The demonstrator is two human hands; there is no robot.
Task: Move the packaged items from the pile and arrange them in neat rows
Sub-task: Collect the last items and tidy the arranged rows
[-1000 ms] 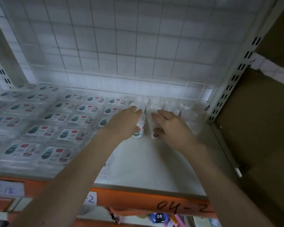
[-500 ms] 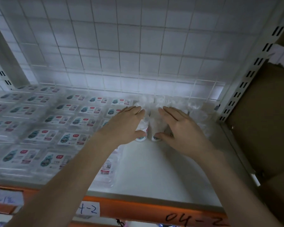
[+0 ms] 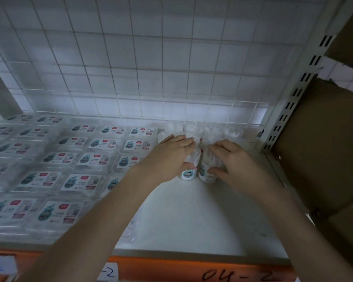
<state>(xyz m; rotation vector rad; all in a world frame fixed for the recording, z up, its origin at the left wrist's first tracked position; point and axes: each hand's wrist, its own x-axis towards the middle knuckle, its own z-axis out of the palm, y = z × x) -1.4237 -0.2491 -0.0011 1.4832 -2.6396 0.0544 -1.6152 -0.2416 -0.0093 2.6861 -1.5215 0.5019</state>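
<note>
We grip a packet in each hand, left hand (image 3: 171,157) on the left packet (image 3: 189,169), right hand (image 3: 232,161) on the right packet (image 3: 207,171); next we likely seat both against the rows (image 3: 102,157)

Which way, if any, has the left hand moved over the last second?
Yes. The left hand, gripping a packet, has shifted right, away from the labelled stacks and toward the shelf post.

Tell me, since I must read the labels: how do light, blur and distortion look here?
Head view: dim, bluish light, brightest along the mesh foot; labelled packs at left smear toward the edge, print unreadable; wide-angle bends the upright; left hand and right hand are fairly sharp on the bagged items.
</note>
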